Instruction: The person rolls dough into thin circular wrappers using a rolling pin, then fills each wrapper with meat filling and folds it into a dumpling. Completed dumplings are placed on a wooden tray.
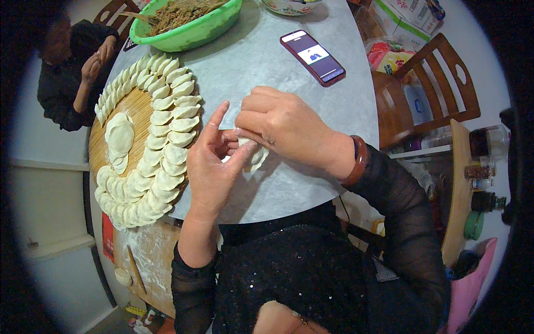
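Observation:
Over the grey table, my left hand [217, 163] and my right hand [283, 125] meet around a pale dumpling [255, 156], pinching its dough between them. My left index finger points upward; my right fingers curl over the dumpling's top and hide part of it. To the left, a round slatted tray [139, 102] bears rows of folded dumplings [183, 124] around its rim. A stack of flat dough wrappers [120, 134] lies inside that ring. Beyond the tray, a green plastic basin [187, 39] holds brown minced filling [179, 17] and a wooden utensil.
A lit phone [313, 57] lies on the table [267, 46] beyond my hands, near a patterned bowl [292, 7]. Another person [75, 75] sits at the far left. At lower left, a floured board [154, 259] bears a rolling pin [136, 269]. A wooden chair [438, 79] stands right.

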Motion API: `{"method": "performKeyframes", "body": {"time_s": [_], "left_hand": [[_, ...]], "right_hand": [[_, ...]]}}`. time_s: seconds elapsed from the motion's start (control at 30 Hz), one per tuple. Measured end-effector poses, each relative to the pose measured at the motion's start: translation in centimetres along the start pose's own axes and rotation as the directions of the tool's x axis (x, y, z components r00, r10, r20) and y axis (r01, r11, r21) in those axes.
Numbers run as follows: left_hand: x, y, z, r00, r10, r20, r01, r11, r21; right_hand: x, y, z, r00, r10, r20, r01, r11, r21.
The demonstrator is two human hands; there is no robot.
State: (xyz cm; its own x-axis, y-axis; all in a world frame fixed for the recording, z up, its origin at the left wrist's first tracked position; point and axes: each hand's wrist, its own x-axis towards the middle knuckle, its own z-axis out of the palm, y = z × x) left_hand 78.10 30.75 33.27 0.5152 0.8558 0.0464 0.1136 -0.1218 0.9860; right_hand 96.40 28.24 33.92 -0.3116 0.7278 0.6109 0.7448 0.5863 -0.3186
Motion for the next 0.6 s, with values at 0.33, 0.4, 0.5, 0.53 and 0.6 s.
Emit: {"method": "performKeyframes", "body": {"time_s": [0.33, 0.4, 0.5, 0.53, 0.6], "left_hand": [[-0.12, -0.18, -0.24, 0.997, 0.034, -0.072, -0.030, 0.998, 0.062], [-0.09, -0.31, -0.22, 0.997, 0.030, -0.067, -0.026, 0.998, 0.066], [-0.09, -0.47, -0.23, 0.996, 0.036, -0.085, -0.034, 0.999, 0.026], [-0.08, -0.52, -0.17, 0.993, 0.046, -0.106, -0.047, 0.999, -0.008], [-0.08, -0.60, -0.10, 0.991, 0.054, -0.126, -0.061, 0.997, -0.055]], "right_hand": [[0.23, -0.17, 0.23, 1.000, -0.011, 0.013, 0.012, 0.996, -0.087], [0.37, -0.23, 0.23, 1.000, -0.026, 0.006, 0.026, 0.998, -0.060], [0.43, -0.38, 0.22, 1.000, 0.019, -0.022, -0.020, 0.999, -0.030], [0.41, -0.40, 0.14, 0.999, 0.042, -0.010, -0.043, 0.999, -0.021], [0.38, -0.42, 0.08, 0.999, 0.031, 0.018, -0.030, 0.997, -0.069]]}}
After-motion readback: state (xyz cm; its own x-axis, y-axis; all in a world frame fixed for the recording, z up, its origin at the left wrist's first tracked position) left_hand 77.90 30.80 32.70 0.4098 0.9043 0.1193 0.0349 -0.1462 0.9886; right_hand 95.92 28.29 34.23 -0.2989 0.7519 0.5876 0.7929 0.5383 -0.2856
